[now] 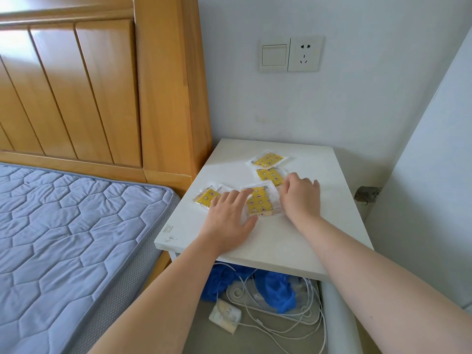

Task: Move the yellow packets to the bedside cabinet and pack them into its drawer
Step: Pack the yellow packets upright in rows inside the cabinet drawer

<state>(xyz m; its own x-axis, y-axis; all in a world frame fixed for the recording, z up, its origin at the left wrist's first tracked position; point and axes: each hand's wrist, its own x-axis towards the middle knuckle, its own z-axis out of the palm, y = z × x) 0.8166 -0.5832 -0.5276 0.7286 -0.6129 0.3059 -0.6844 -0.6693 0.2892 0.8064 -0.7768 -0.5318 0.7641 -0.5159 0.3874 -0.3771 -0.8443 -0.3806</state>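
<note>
Both hands are down on the white top of the bedside cabinet [293, 241], and all four yellow packs are up there with them, none in the drawer [339, 315] yet. Read the top as a clock, six nearest the person. The far packet [268, 159] lies at twelve o'clock, and the second packet [268, 175] is just beside it toward the centre. The centre packet [260, 202] sits right in the middle, and the left packet [207, 196] is out at nine o'clock near the edge. The left hand [229, 219] lies flat between the left packet and the centre packet, fingers straight and spread wide. Its index finger lies across the centre packet's nine o'clock edge and its thumb sits by the near corner, gripping nothing. The right hand [301, 198] sits at three o'clock of that same packet, knuckles up, fingers bent down toward the top with the tips hidden. Whether they pinch the wrapper or only rest on it, I cannot tell. It also covers a corner of the second packet. Below the top's front edge, at six o'clock, the drawer stands open, holding a blue cloth [278, 288], a tangle of white cables [304, 315] and a small pale pouch [224, 315]. The blue quilted mattress [71, 226] is at nine o'clock, the wooden headboard [102, 85] at eleven, and the wall switch [273, 55] and socket [305, 53] at one.
</note>
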